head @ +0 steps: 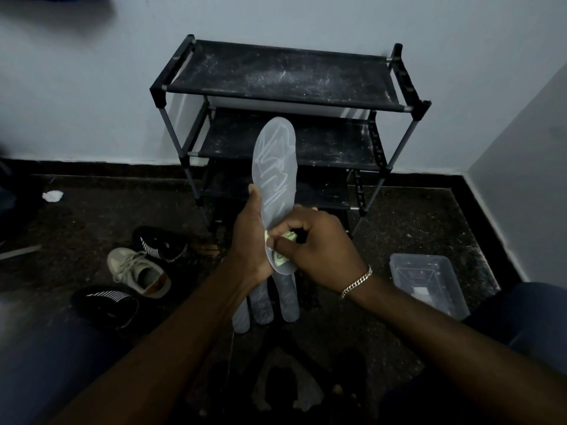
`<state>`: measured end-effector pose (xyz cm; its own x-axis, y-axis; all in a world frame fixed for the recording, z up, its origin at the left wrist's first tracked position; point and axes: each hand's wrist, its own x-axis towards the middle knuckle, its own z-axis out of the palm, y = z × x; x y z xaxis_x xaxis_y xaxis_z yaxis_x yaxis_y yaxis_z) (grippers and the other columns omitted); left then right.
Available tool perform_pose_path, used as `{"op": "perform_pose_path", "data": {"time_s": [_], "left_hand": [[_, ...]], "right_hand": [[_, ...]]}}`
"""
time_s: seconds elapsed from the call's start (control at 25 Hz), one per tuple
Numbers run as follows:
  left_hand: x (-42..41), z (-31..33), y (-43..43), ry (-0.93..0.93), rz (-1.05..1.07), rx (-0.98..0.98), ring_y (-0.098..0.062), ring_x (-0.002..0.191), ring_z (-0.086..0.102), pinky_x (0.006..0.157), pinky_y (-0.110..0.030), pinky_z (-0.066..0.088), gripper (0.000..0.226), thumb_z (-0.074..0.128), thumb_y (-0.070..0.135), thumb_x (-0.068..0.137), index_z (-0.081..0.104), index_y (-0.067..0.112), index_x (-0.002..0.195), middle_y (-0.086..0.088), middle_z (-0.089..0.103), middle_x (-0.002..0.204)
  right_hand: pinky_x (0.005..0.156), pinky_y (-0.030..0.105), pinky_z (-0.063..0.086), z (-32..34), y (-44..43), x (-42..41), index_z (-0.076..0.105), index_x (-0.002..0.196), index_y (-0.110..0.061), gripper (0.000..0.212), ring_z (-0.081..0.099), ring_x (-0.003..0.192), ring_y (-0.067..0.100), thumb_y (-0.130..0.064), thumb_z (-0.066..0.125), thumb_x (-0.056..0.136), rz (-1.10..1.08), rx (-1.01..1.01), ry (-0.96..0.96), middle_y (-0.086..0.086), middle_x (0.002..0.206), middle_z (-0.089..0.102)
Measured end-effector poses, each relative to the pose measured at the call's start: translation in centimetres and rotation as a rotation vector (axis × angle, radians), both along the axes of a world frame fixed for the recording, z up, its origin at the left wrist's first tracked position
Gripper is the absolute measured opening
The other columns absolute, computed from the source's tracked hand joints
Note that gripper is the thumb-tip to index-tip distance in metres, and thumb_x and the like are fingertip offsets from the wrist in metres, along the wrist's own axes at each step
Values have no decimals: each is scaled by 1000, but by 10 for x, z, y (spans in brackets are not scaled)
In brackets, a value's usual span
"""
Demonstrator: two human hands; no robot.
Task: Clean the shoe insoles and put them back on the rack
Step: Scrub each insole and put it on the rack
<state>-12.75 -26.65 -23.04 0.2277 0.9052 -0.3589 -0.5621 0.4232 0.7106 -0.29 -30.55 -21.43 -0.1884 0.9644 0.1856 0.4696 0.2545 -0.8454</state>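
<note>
The task looks to be midway. In front of the rack (pixel 276 75), the left hand (pixel 248 240) holds one grey insole (pixel 274 161) upright. Its fingers and thumb are clamped on the lower half, and the toe end rises before the rack's middle shelf. The right hand (pixel 322 250) has its fingers pinched together on a small green cloth (pixel 280 257), pressed to the insole's heel end. Pale streaks cross the upper face, so I judge the wiping to be under way, not finished. More insoles (pixel 264 305) lie side by side on the floor before the rack, below the hands; whether they are clean I cannot tell. The rack's top two shelves show no insoles, so the returning appears wholly left to do.
</note>
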Motion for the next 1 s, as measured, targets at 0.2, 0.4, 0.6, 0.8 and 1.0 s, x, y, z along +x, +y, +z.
{"op": "perform_pose_path", "data": {"time_s": [0.2, 0.4, 0.6, 0.8, 1.0], "left_hand": [[1, -7, 0, 18, -3, 14, -29, 103, 68, 86, -39, 55, 65, 31, 60, 101, 66, 8, 116, -15, 71, 105], [2, -4, -1, 14, 13, 5, -35, 107, 68, 89, -44, 55, 66, 33, 62, 99, 66, 6, 115, -20, 70, 110], [5, -3, -4, -13, -38, 11, -25, 97, 70, 80, -35, 59, 63, 30, 58, 102, 65, 7, 116, -14, 72, 104], [2, -5, -2, -94, -22, 42, -44, 121, 59, 105, -53, 46, 70, 33, 61, 100, 58, 4, 131, -25, 63, 118], [-1, -2, 0, -136, -92, 64, -36, 121, 60, 104, -48, 47, 80, 22, 64, 101, 60, -2, 127, -21, 65, 117]], "right_hand": [[82, 12, 50, -1, 7, 12, 81, 85, -16, 5, 70, 85, 0, -11, 81, 82, 6, -41, 17, -9, 88, 76], [88, 6, 45, -1, -1, 4, 82, 88, -16, 7, 71, 88, 1, -11, 81, 83, 23, 8, -17, -8, 90, 77], [76, 14, 51, 2, 4, 8, 81, 85, -17, 5, 69, 84, 2, -13, 81, 82, -88, -2, 6, -10, 87, 74], [83, 18, 53, 2, -2, 7, 81, 86, -18, 7, 68, 84, 2, -12, 80, 83, 19, 68, -74, -9, 88, 74], [81, 22, 55, 4, 0, 12, 80, 89, -16, 8, 68, 87, 4, -10, 78, 83, 42, 152, -151, -5, 92, 73]]}}
